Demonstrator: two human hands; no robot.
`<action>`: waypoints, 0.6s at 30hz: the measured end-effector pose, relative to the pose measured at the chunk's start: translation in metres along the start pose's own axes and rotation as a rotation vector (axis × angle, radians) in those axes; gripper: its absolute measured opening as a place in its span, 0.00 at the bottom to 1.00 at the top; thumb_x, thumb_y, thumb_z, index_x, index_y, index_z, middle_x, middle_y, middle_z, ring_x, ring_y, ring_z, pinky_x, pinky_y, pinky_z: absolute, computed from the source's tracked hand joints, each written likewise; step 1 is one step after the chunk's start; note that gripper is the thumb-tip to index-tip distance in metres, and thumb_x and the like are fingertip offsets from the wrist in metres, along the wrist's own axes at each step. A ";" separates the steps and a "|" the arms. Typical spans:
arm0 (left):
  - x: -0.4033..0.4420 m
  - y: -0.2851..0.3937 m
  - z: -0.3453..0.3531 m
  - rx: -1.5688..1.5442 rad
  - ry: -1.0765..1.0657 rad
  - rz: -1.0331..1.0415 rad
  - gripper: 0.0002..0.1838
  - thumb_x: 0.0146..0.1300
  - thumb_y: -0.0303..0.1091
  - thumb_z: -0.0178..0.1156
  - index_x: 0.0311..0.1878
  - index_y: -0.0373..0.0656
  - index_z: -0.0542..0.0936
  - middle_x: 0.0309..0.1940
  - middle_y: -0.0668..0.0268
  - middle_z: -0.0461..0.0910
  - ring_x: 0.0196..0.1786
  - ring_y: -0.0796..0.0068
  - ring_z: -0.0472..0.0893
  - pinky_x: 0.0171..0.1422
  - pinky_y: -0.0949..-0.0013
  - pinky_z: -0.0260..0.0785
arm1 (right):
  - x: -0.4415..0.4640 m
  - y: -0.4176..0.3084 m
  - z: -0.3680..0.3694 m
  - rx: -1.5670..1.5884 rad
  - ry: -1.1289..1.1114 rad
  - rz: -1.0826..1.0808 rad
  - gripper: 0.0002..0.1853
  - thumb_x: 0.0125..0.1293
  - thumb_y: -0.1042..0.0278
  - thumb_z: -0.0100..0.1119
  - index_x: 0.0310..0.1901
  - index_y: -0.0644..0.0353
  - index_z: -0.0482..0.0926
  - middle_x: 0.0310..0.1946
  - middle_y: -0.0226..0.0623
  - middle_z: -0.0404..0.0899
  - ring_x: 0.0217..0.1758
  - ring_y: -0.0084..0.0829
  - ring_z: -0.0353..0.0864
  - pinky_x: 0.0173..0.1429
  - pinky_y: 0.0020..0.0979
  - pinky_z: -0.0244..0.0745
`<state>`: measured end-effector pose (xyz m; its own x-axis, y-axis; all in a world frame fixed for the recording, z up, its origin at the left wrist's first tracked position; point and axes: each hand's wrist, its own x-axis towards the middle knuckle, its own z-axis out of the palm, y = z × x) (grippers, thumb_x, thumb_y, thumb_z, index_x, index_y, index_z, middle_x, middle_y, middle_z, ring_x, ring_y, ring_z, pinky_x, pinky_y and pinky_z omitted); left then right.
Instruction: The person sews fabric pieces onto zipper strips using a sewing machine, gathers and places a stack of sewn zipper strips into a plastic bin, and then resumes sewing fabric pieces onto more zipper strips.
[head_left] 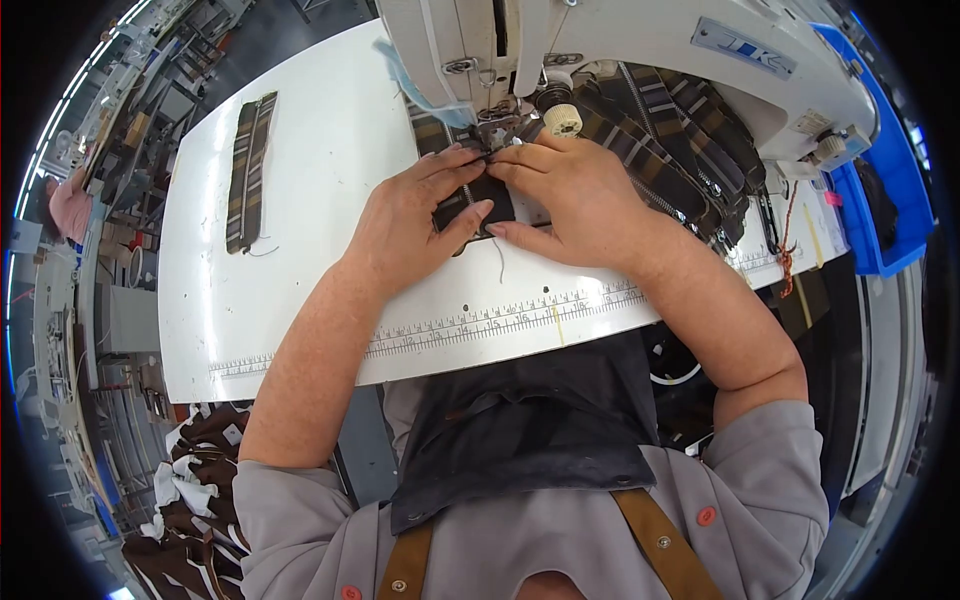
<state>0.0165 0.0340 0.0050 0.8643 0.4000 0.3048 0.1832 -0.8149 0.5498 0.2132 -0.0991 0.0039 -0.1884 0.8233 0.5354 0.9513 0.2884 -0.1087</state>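
Note:
A dark striped fabric piece (508, 200) with a metal zipper lies under the sewing machine's presser foot (495, 130). My left hand (415, 210) rests on it from the left, fingers stretched toward the needle area and thumb apart. From the right, my right hand (580, 195) lies over the same piece, its fingertips close to the foot and its thumb near the front edge. Both hands are open and press on the cloth, and they hide part of it. A loose thread (502, 262) hangs from its front edge.
A separate striped strip (250, 175) lies on the white table (320, 130) at left. Several zippered pieces (680, 140) are heaped at right beneath the machine arm (740, 55). A printed ruler (495, 325) runs along the front edge. A blue bin (890, 200) stands at far right.

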 end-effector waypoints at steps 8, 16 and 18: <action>0.003 -0.006 0.001 0.041 0.012 0.044 0.25 0.65 0.36 0.73 0.63 0.36 0.84 0.66 0.50 0.82 0.70 0.51 0.81 0.73 0.56 0.76 | 0.000 -0.001 -0.001 0.006 -0.029 0.008 0.27 0.61 0.49 0.72 0.51 0.65 0.88 0.50 0.38 0.88 0.54 0.40 0.84 0.57 0.40 0.83; 0.023 -0.026 -0.010 0.133 -0.030 0.112 0.19 0.71 0.29 0.63 0.63 0.37 0.84 0.63 0.47 0.82 0.61 0.49 0.85 0.66 0.55 0.78 | 0.000 -0.001 -0.001 -0.007 -0.024 0.003 0.26 0.63 0.49 0.71 0.51 0.65 0.88 0.50 0.38 0.88 0.54 0.39 0.84 0.56 0.39 0.83; 0.030 -0.030 -0.015 0.150 -0.037 0.103 0.17 0.70 0.27 0.62 0.61 0.38 0.85 0.62 0.50 0.83 0.61 0.49 0.84 0.65 0.55 0.79 | 0.000 -0.001 -0.001 -0.005 -0.033 0.009 0.25 0.64 0.48 0.70 0.50 0.64 0.89 0.50 0.37 0.88 0.54 0.39 0.84 0.56 0.39 0.83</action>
<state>0.0300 0.0768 0.0089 0.8983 0.2978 0.3230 0.1585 -0.9054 0.3939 0.2125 -0.1001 0.0052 -0.1880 0.8416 0.5063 0.9541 0.2789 -0.1094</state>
